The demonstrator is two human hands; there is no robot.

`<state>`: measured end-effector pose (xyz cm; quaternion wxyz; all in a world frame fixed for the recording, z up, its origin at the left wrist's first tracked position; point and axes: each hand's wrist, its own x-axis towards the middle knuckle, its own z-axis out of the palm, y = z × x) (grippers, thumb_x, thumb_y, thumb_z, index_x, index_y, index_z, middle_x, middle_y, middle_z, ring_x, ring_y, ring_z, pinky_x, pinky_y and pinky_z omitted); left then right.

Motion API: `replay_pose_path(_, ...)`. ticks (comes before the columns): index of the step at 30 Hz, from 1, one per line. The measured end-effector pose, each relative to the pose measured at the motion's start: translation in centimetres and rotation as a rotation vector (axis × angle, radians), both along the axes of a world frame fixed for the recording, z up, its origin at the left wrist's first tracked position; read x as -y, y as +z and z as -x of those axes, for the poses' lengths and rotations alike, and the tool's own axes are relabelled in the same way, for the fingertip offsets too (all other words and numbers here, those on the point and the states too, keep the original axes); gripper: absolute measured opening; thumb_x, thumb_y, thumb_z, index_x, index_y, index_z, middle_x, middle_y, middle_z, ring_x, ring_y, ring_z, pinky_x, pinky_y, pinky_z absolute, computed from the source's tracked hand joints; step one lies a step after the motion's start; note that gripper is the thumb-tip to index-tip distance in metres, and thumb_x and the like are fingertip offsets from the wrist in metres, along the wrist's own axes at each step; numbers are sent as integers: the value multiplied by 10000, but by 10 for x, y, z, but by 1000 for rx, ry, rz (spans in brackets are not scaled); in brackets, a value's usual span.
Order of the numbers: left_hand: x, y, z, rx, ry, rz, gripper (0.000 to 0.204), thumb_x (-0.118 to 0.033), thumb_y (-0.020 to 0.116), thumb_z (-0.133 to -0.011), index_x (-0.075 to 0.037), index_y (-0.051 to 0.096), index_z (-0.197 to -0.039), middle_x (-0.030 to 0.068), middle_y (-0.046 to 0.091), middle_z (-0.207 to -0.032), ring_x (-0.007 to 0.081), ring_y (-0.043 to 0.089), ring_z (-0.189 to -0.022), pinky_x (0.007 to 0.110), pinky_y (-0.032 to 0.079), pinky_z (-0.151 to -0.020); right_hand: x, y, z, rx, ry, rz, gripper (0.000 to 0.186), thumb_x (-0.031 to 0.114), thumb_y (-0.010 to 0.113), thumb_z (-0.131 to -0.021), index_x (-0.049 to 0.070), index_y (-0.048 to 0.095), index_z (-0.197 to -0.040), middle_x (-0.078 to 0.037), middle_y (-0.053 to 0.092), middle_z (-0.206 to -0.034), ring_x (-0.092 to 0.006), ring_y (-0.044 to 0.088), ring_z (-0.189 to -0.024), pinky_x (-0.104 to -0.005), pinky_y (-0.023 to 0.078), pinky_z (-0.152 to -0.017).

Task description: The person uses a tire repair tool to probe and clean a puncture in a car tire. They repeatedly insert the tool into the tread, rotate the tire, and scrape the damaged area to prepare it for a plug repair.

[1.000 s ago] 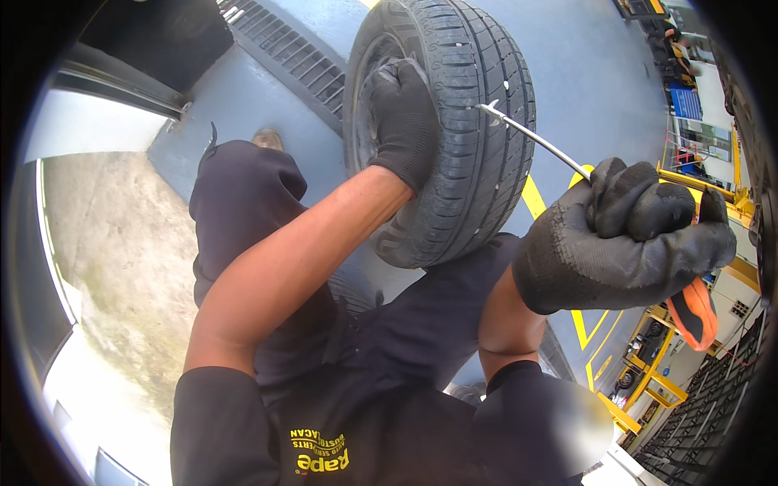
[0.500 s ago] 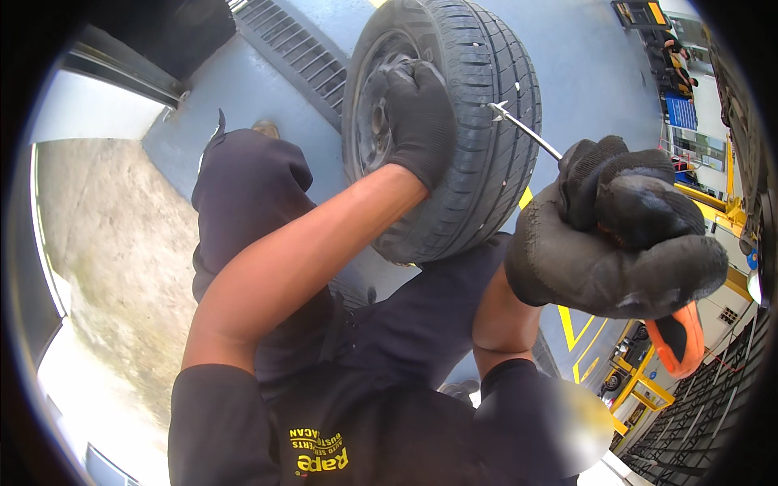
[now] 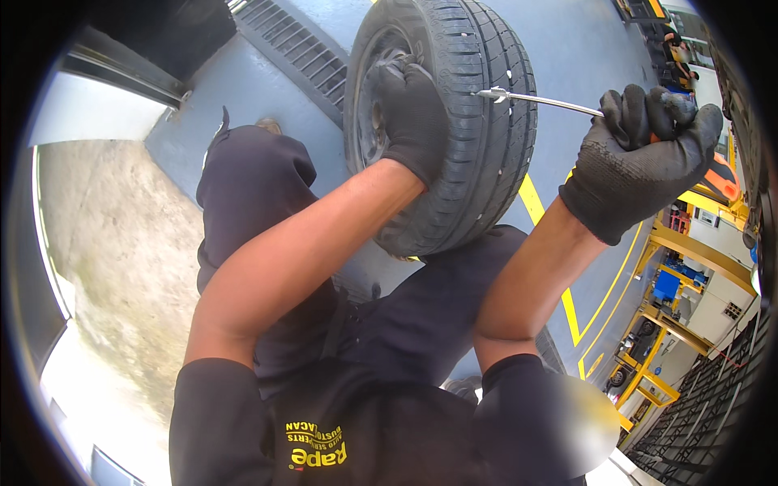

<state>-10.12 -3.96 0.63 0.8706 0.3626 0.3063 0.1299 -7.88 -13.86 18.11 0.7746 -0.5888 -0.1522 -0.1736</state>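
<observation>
A car wheel (image 3: 493,154) with a worn-looking black tyre stands upright between my knees, its tread facing right. My left hand (image 3: 415,121), in a black glove, is closed on the wheel's metal rim (image 3: 374,121); its fingertips are partly hidden. My right hand (image 3: 648,150), gloved too, wraps round the orange and black handle (image 3: 721,180) of a screwdriver. The long metal shaft (image 3: 555,103) points left, and its silvery tip (image 3: 491,94) is at the tread. Small pale spots (image 3: 510,73) dot the tread.
A metal floor grate (image 3: 293,53) lies beyond the wheel to the left. Yellow lines (image 3: 572,316) mark the blue-grey floor on the right. Yellow workshop frames (image 3: 648,381) stand at the far right, and another person (image 3: 679,55) is in the background.
My right hand has moved up and away from me, and the screwdriver now lies closer to level. Its tip has shifted slightly left and up on the tread. My left hand stays on the rim.
</observation>
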Motion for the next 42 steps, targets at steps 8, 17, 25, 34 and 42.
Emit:
replay_pose_path(8,3,-46,-12,52,-24,-137,416,-311,394,-1097,47,585,-1191,165,697,-1015,241,724,-862,366,621,-734,52,-29,-32,-215,-10,-267,307,280,558,-1002,134,450,-755,25,310,-628,-115,231,-519,-297,213,-499)
replay_pose_path(17,-8,-7,6,84,-264,119,440,-275,297,-1129,56,556,-1262,187,702,-1066,226,746,-903,380,660,-768,114,-82,-62,-402,232,-559,300,228,534,-1012,126,416,-756,42,259,-630,-105,205,-527,-299,215,-508)
replay_pose_path(25,-9,4,9,138,-236,291,407,-244,318,-1114,52,571,-1233,184,699,-1066,225,749,-852,370,664,-728,45,-25,10,-20,117,-198,298,253,592,-1001,130,516,-740,32,277,-582,-96,179,-490,-309,195,-506)
replay_pose_path(34,-11,-17,1,25,-239,-38,376,-186,293,-1115,59,570,-1186,167,703,-1055,217,741,-832,335,652,-697,36,-33,0,-71,-147,-242,290,218,571,-997,123,453,-749,22,265,-616,-109,214,-525,-306,208,-521)
replay_pose_path(42,-16,-26,4,116,-336,-174,432,-333,368,-1109,36,565,-1216,172,673,-1128,221,712,-986,371,627,-851,72,-96,-48,-495,145,-630,344,118,537,-1007,137,349,-719,40,234,-655,-112,237,-552,-300,257,-556)
